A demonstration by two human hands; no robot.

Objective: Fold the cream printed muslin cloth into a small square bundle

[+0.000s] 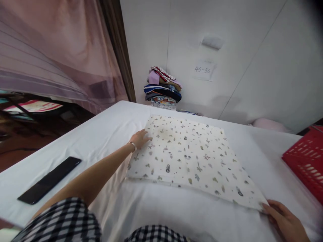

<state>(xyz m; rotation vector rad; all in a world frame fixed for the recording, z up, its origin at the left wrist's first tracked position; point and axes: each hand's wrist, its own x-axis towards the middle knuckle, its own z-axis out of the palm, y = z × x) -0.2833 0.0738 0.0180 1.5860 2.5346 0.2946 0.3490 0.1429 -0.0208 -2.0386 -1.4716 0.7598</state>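
A cream cloth [181,151] with a small leaf and figure print lies spread nearly flat on the white-covered table [227,222]. My left hand [140,138], with a bracelet at the wrist, rests on the cloth's left edge, fingers stretched out. At the cloth's near right corner, my right hand [284,216] pinches the fabric between thumb and fingers. The near edge of the cloth runs between the two hands, slightly bowed.
A black phone-like slab [50,179] lies on the left of the table. Folded clothes [163,89] are stacked by the wall beyond the far edge. A red basket [306,158] stands at right. Pink netting [63,50] hangs at left.
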